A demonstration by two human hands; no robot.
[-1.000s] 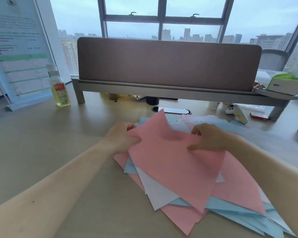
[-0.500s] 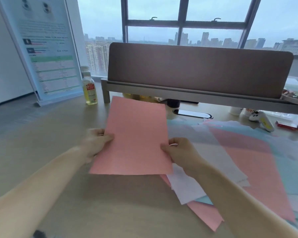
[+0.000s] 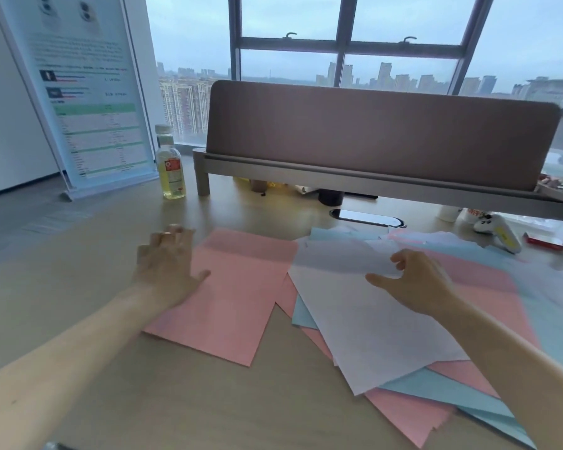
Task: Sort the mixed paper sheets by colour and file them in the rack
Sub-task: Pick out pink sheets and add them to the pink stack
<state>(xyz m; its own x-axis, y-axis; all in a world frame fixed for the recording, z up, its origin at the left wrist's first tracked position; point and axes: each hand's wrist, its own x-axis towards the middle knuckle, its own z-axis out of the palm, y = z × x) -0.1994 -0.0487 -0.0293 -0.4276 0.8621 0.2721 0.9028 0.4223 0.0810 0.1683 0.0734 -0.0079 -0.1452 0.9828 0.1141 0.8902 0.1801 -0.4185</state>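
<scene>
Pale wood surface – brown fabric divider panel on a grey rail at the back. Dark-framed window behind – overcast sky, city high-rises. White wall left, poster stand against it. Flat daylight.

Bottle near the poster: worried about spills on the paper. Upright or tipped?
Upright: the bottle stands on its base on the desk, cap on top.

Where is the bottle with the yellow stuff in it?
In the head view, the bottle stands on the desk at the far left, between the standing poster and the grey shelf's left leg.
</scene>
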